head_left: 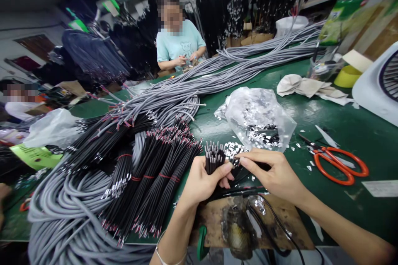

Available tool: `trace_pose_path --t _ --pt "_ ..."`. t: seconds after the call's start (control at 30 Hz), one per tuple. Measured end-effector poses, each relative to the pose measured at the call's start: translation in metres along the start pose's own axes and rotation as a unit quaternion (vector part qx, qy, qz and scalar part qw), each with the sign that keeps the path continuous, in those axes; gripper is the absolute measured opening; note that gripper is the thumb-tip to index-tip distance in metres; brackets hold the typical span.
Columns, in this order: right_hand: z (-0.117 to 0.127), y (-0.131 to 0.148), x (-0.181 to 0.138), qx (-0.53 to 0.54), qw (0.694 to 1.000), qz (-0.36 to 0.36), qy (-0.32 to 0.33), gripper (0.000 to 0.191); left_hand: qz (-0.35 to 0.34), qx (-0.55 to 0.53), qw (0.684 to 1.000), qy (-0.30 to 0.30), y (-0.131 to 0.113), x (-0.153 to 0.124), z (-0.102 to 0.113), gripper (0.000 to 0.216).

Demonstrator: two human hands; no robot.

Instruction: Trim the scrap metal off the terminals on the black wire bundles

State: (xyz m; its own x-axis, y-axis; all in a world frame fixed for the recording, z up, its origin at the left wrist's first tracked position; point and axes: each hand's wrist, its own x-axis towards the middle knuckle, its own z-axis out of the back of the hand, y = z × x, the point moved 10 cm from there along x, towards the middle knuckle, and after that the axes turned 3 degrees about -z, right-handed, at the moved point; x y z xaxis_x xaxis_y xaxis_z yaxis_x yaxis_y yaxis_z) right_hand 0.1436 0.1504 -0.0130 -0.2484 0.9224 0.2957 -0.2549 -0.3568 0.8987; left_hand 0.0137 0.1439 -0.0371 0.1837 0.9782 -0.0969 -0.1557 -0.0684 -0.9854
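A: What's sitting at the centre of the work?
B: A bundle (211,165) of thin black leads, standing roughly upright, their silvery tips clustering at the top. Small, flat white clippings (234,149) are lying just beside it, toward three o'clock.

A: And the hands?
B: The left hand (200,179) is grasping the bundle, its fingers curling around the leads and its thumb pressing across the front. The right hand (275,174) is bringing thumb and forefinger together beside the bundle at three o'clock; whether it's gripping the thin dark strand there, I can't tell.

A: What's resting farther out?
B: At five o'clock a stained, scuffed board (298,227) is bearing a dark, crusted lump (238,232). At two, a crinkled clear bag (258,107) is holding more white bits and some black pieces. Smooth orange-handled scissors (325,149) are lying at three on the glossy green table (351,209).

A: And on the other side?
B: Between eight and nine, black bundles are lying under red bands (148,176), with thick, rubbery-looking grey coils (71,198) looping beyond them. Toward eleven, a co-worker (180,43) is sitting or standing, both hands meeting in front.
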Motion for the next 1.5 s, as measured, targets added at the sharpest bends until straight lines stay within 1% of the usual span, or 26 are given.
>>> trace_pose_path --t 0.1,0.17,0.27,0.37,0.53,0.63,0.7,0.8,0.87,0.93,0.97,1.03,1.07,1.1,1.13,1.17,1.2,1.23,1.3,1.37,1.43,1.5 --pt "0.006 -0.005 -0.001 0.027 0.999 -0.011 -0.029 0.017 -0.009 0.011 1.000 0.013 -0.006 0.000 -0.003 0.031" --pt "0.006 -0.009 -0.002 0.037 0.998 -0.022 -0.038 0.016 -0.011 0.045 0.999 0.003 -0.006 0.000 -0.003 0.031" --pt "0.003 -0.010 -0.003 0.051 0.998 -0.032 -0.032 0.012 -0.011 0.105 0.994 -0.019 -0.003 -0.001 -0.002 0.027" --pt "0.003 -0.008 -0.003 0.068 0.997 -0.030 -0.037 0.012 -0.014 0.134 0.990 -0.035 0.000 -0.001 0.000 0.026" --pt "0.003 -0.008 -0.001 0.059 0.997 -0.031 -0.037 0.014 -0.019 0.122 0.992 -0.033 -0.002 0.003 -0.002 0.022" --pt "0.004 -0.008 -0.001 0.051 0.998 -0.018 -0.039 0.014 -0.008 0.079 0.996 -0.032 0.002 0.005 -0.003 0.019" --pt "0.005 -0.007 -0.001 0.033 0.999 -0.002 -0.041 0.014 0.005 0.039 0.999 -0.005 0.007 0.006 -0.007 0.020" --pt "0.001 -0.004 -0.001 0.017 0.999 0.026 -0.022 0.014 0.020 -0.011 0.998 0.064 0.011 0.005 -0.016 0.025" --pt "-0.004 0.001 -0.002 0.013 0.998 0.055 0.001 0.015 0.024 -0.026 0.995 0.096 0.010 0.004 -0.020 0.029" --pt "-0.004 0.007 -0.003 0.001 0.996 0.093 0.003 0.017 0.031 -0.025 0.992 0.121 0.008 0.003 -0.025 0.033" --pt "0.000 0.010 -0.003 -0.013 0.994 0.107 -0.014 0.018 0.039 -0.019 0.990 0.134 0.009 0.003 -0.028 0.033" --pt "0.015 0.011 -0.002 -0.054 0.989 0.114 -0.083 0.020 0.058 0.005 0.987 0.149 0.013 0.003 -0.033 0.032" --pt "0.023 0.008 -0.002 -0.077 0.984 0.104 -0.122 0.021 0.061 0.024 0.988 0.142 0.015 0.004 -0.032 0.030" --pt "0.031 0.005 -0.002 -0.096 0.979 0.089 -0.155 0.022 0.056 0.046 0.990 0.121 0.017 0.007 -0.028 0.028" --pt "0.035 0.000 -0.002 -0.110 0.976 0.073 -0.172 0.022 0.042 0.069 0.993 0.091 0.018 0.011 -0.022 0.025" --pt "0.035 -0.005 -0.002 -0.115 0.977 0.062 -0.170 0.023 0.024 0.091 0.994 0.056 0.018 0.015 -0.014 0.022" --pt "0.030 -0.009 0.000 -0.113 0.981 0.055 -0.149 0.023 0.005 0.110 0.994 0.026 0.017 0.018 -0.006 0.022" --pt "0.022 -0.013 0.001 -0.108 0.986 0.050 -0.113 0.024 -0.009 0.124 0.992 0.006 0.018 0.020 -0.001 0.023" --pt "0.002 -0.020 0.002 -0.104 0.993 0.035 -0.033 0.026 -0.023 0.139 0.990 -0.009 0.021 0.023 0.006 0.028" --pt "-0.012 -0.024 0.001 -0.109 0.994 0.008 0.015 0.025 -0.024 0.144 0.989 -0.012 0.023 0.024 0.009 0.033" --pt "-0.017 -0.026 0.000 -0.107 0.994 -0.019 0.025 0.026 -0.021 0.147 0.989 -0.018 0.024 0.023 0.011 0.033" --pt "-0.016 -0.024 0.001 -0.098 0.994 -0.034 0.017 0.029 -0.019 0.157 0.987 -0.030 0.024 0.021 0.012 0.031"
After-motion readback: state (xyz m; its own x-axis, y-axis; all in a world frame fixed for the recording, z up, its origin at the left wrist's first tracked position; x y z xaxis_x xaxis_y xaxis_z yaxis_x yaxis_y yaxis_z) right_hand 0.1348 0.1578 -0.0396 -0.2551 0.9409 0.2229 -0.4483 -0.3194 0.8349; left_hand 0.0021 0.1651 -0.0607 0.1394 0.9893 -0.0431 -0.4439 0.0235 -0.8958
